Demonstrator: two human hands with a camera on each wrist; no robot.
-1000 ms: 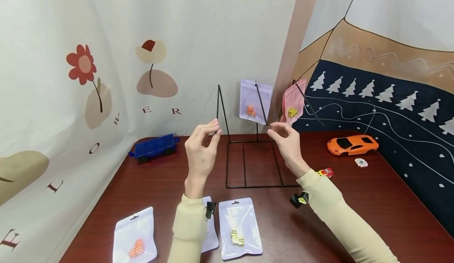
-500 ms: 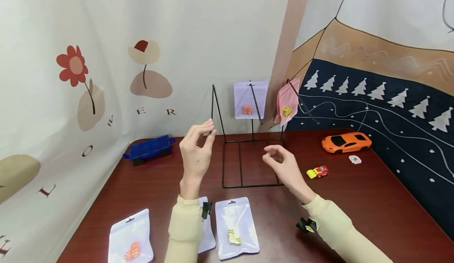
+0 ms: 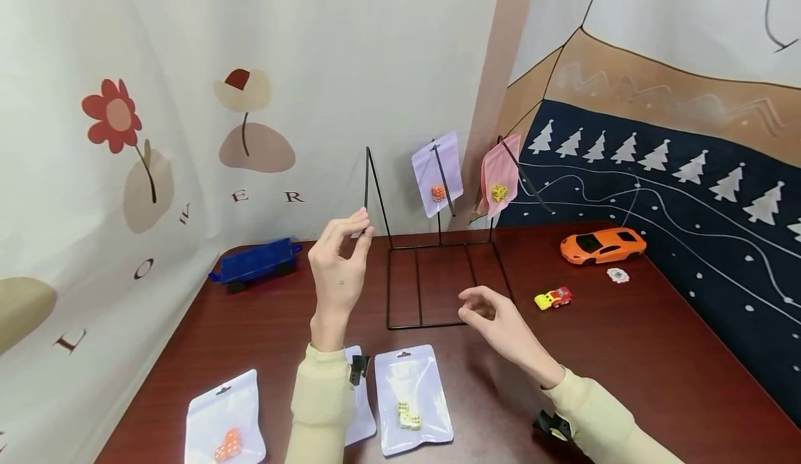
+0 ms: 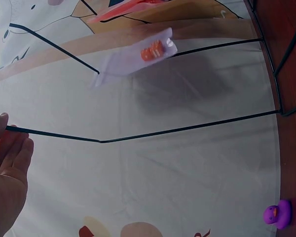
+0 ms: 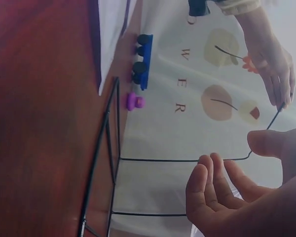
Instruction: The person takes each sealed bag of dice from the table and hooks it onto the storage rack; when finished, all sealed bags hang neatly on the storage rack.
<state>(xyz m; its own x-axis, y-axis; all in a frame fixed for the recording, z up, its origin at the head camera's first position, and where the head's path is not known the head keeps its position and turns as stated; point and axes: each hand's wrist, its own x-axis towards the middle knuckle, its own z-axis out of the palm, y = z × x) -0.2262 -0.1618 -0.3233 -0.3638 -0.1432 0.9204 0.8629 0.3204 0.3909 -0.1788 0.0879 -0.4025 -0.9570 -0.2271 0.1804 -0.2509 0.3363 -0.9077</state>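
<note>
In the head view, a black wire rack (image 3: 420,286) with hooks stands on the table. My left hand (image 3: 338,276) pinches the front end of its left hook (image 4: 59,134) between thumb and fingers; nothing hangs there. A lavender zip bag (image 3: 425,172) with orange dice hangs tilted on the middle hook. On the right hook hangs a pink bag (image 3: 491,168) with yellow dice. My right hand (image 3: 503,325) hovers over the rack's front right corner, fingers loosely curved around nothing.
Lavender bags lie in front: one with yellow dice (image 3: 409,377), one with orange dice (image 3: 219,408), one partly behind the left sleeve (image 3: 322,398). Around the rack are a blue trailer (image 3: 256,262), orange car (image 3: 603,245), small red-yellow car (image 3: 553,298) and purple duck (image 4: 278,215).
My right hand has drawn back and down from the middle hook, bringing the small car into view. The hanging lavender bag has swung. My left hand keeps its pinch on the left hook.
</note>
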